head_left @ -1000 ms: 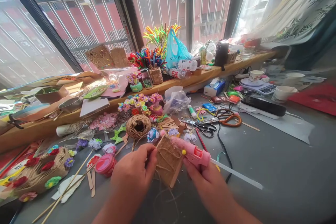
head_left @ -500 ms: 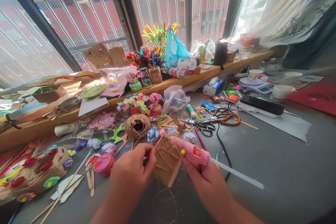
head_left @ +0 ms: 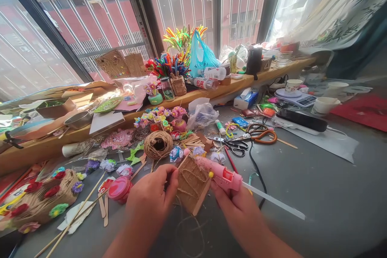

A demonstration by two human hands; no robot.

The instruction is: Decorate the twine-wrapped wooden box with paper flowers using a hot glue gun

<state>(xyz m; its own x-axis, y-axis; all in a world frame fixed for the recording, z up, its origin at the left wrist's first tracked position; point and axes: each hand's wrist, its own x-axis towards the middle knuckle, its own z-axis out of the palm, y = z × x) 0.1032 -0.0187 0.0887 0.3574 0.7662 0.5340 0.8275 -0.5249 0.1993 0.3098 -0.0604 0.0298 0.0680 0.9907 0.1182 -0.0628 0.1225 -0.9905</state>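
My right hand (head_left: 237, 205) is wrapped around a pink hot glue gun (head_left: 222, 174), with a long clear glue stick (head_left: 281, 202) poking out of its back. The gun's nose lies over the top edge of a brown cardboard panel (head_left: 193, 187) that has twine laid across its face in zigzag lines. At the panel's left edge, my left hand (head_left: 154, 199) is closed with thumb and forefinger pinched together; it grips the panel's edge, and perhaps the twine there. A loose loop of twine (head_left: 193, 219) hangs below the panel.
Behind my hands sit a ball of twine (head_left: 158, 145), paper flowers (head_left: 176, 154) and scissors (head_left: 236, 147). On the left are a pink jar (head_left: 120, 189), wooden skewers (head_left: 75, 217) and a flower-covered twine piece (head_left: 50, 197). A phone (head_left: 301, 120) and a kitchen scale (head_left: 294, 98) lie right.
Both hands stay almost where they were, still on the panel and glue gun. The view shifts slightly, and the loose twine loop below the panel hangs a little differently.
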